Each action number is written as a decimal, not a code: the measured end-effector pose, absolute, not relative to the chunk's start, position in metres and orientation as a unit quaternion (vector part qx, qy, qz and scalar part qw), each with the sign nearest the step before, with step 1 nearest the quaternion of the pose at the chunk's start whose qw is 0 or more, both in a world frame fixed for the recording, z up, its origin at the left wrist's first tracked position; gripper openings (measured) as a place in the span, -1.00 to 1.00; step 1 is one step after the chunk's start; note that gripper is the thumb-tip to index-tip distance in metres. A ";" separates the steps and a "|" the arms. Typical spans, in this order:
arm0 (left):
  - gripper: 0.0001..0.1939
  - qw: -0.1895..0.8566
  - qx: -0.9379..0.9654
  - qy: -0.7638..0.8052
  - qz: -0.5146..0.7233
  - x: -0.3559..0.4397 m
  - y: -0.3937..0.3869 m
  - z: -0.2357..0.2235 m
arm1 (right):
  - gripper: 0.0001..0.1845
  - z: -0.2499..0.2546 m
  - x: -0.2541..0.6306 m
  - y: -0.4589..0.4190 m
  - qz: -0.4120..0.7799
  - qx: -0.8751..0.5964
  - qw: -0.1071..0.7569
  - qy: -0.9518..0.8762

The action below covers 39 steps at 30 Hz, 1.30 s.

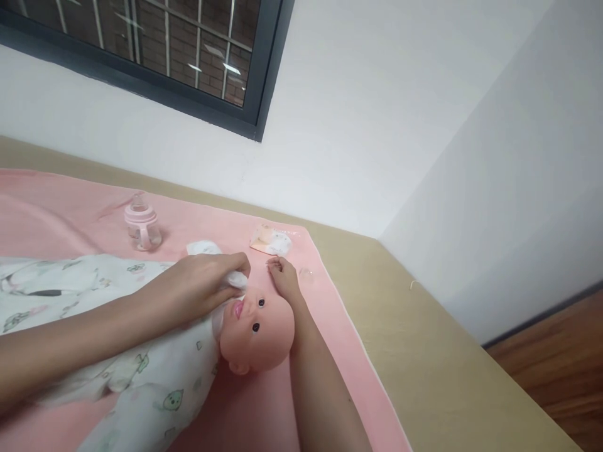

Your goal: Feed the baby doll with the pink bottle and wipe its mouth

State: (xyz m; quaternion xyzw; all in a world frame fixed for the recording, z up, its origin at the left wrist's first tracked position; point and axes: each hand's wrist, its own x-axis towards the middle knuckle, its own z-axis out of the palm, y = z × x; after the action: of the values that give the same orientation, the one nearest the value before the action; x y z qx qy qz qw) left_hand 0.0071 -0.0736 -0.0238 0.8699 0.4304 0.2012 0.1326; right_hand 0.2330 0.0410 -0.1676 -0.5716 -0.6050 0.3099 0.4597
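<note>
A baby doll [264, 336] in a white printed outfit lies on its back, its bald head towards the right and its face turned up. My left hand [207, 279] is closed on a white cloth or wipe [235, 279], pressed against the doll's cheek beside the mouth. The left forearm passes over the doll's body. Beyond the head rests my right hand [284, 276], fingers loosely bent and apart, with nothing visible in them. My right forearm runs along the crown of the doll's head. Just past the right fingertips lies a small white-and-orange packet [271, 240].
A pink baby bottle [142, 226] with a handle stands behind the doll on the pink blanket [254, 414]. Close to my right wrist lies a small clear piece [306, 274]. The tan table [400, 333] borders white walls, with a barred window [188, 56] above.
</note>
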 end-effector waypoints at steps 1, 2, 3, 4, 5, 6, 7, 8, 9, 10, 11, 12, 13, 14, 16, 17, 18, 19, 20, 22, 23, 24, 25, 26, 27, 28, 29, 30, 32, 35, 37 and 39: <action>-0.80 0.133 0.869 0.432 0.200 0.007 -0.073 -0.024 | -0.83 -0.167 0.233 0.041 0.309 -0.573 0.459 -0.605; -0.80 0.135 0.869 0.433 0.200 0.007 -0.073 -0.024 | -0.83 -0.167 0.233 0.041 0.308 -0.573 0.458 -0.605; -0.80 0.137 0.867 0.434 0.201 0.007 -0.072 -0.024 | -0.83 -0.167 0.233 0.041 0.308 -0.574 0.458 -0.605; -0.79 0.141 0.866 0.434 0.204 0.007 -0.072 -0.024 | -0.83 -0.167 0.233 0.041 0.307 -0.574 0.457 -0.606; -0.79 0.147 0.865 0.432 0.207 0.007 -0.072 -0.024 | -0.83 -0.166 0.233 0.041 0.306 -0.574 0.457 -0.606; -0.78 0.153 0.865 0.429 0.211 0.006 -0.072 -0.024 | -0.82 -0.166 0.233 0.041 0.306 -0.575 0.457 -0.606; -0.78 0.160 0.864 0.426 0.215 0.006 -0.072 -0.023 | -0.82 -0.166 0.233 0.041 0.305 -0.575 0.456 -0.607; -0.78 0.169 0.865 0.420 0.218 0.006 -0.073 -0.023 | -0.82 -0.166 0.233 0.041 0.305 -0.575 0.456 -0.607; -0.78 0.178 0.865 0.414 0.219 0.005 -0.074 -0.022 | -0.82 -0.165 0.233 0.040 0.305 -0.575 0.456 -0.607; -0.79 0.189 0.866 0.408 0.219 0.005 -0.075 -0.021 | -0.82 -0.165 0.233 0.040 0.306 -0.575 0.455 -0.607; -0.80 0.199 0.866 0.403 0.216 0.005 -0.077 -0.020 | -0.82 -0.165 0.233 0.040 0.307 -0.575 0.455 -0.607; -0.81 0.209 0.867 0.400 0.212 0.005 -0.079 -0.020 | -0.82 -0.165 0.233 0.040 0.307 -0.574 0.456 -0.607; -0.82 0.216 0.867 0.399 0.206 0.005 -0.081 -0.019 | -0.82 -0.165 0.232 0.040 0.308 -0.574 0.456 -0.606; -0.83 0.220 0.867 0.400 0.199 0.005 -0.082 -0.019 | -0.82 -0.164 0.232 0.039 0.308 -0.574 0.457 -0.606; -0.83 0.221 0.869 0.402 0.187 0.005 -0.084 -0.019 | -0.83 -0.164 0.232 0.039 0.307 -0.575 0.457 -0.605; -0.83 0.219 0.870 0.401 0.183 0.005 -0.084 -0.019 | -0.83 -0.164 0.232 0.039 0.306 -0.576 0.457 -0.605; -0.83 0.216 0.872 0.400 0.181 0.005 -0.084 -0.019 | -0.83 -0.163 0.232 0.038 0.306 -0.576 0.457 -0.605; -0.83 0.213 0.874 0.398 0.182 0.006 -0.084 -0.019 | -0.82 -0.163 0.232 0.038 0.306 -0.576 0.457 -0.604; -0.83 0.207 0.875 0.396 0.185 0.006 -0.083 -0.019 | -0.82 -0.163 0.232 0.038 0.307 -0.576 0.458 -0.604; -0.84 0.193 0.876 0.398 0.194 0.008 -0.082 -0.019 | -0.82 -0.163 0.232 0.038 0.309 -0.575 0.459 -0.603; -0.84 0.185 0.876 0.400 0.196 0.009 -0.081 -0.018 | -0.82 -0.163 0.232 0.038 0.310 -0.574 0.459 -0.603; -0.85 0.177 0.876 0.404 0.197 0.010 -0.081 -0.018 | -0.82 -0.163 0.232 0.037 0.311 -0.574 0.460 -0.602; -0.85 0.170 0.876 0.406 0.197 0.010 -0.080 -0.018 | -0.82 -0.163 0.232 0.037 0.313 -0.573 0.461 -0.601; -0.85 0.162 0.877 0.408 0.197 0.011 -0.079 -0.018 | -0.83 -0.163 0.232 0.037 0.314 -0.573 0.462 -0.600; -0.84 0.155 0.877 0.409 0.197 0.012 -0.077 -0.019 | -0.83 -0.163 0.232 0.037 0.315 -0.573 0.463 -0.598; -0.83 0.149 0.877 0.411 0.198 0.012 -0.076 -0.019 | -0.83 -0.163 0.232 0.037 0.317 -0.573 0.465 -0.596; -0.81 0.143 0.876 0.415 0.198 0.012 -0.074 -0.020 | -0.84 -0.163 0.231 0.036 0.319 -0.572 0.468 -0.593; -0.79 0.139 0.875 0.420 0.197 0.011 -0.073 -0.021 | -0.84 -0.163 0.231 0.036 0.322 -0.571 0.471 -0.590; -0.75 0.133 0.871 0.432 0.193 0.009 -0.069 -0.022 | -0.82 -0.161 0.230 0.035 0.332 -0.566 0.478 -0.584; -0.68 0.125 0.867 0.439 0.199 0.004 -0.066 -0.021 | -0.78 -0.148 0.227 0.033 0.349 -0.551 0.493 -0.575; -0.65 0.124 0.861 0.446 0.212 0.000 -0.065 -0.019 | -0.78 -0.128 0.226 0.029 0.368 -0.527 0.507 -0.574; -0.61 0.124 0.853 0.455 0.222 -0.005 -0.064 -0.017 | -0.81 -0.101 0.225 0.020 0.400 -0.481 0.508 -0.592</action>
State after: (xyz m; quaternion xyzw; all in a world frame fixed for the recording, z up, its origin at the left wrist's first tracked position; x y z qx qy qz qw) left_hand -0.0049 -0.0638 -0.0168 0.8535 0.4550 0.2218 0.1241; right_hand 0.2251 0.0200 -0.1006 -0.4815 -0.5918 0.4001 0.5078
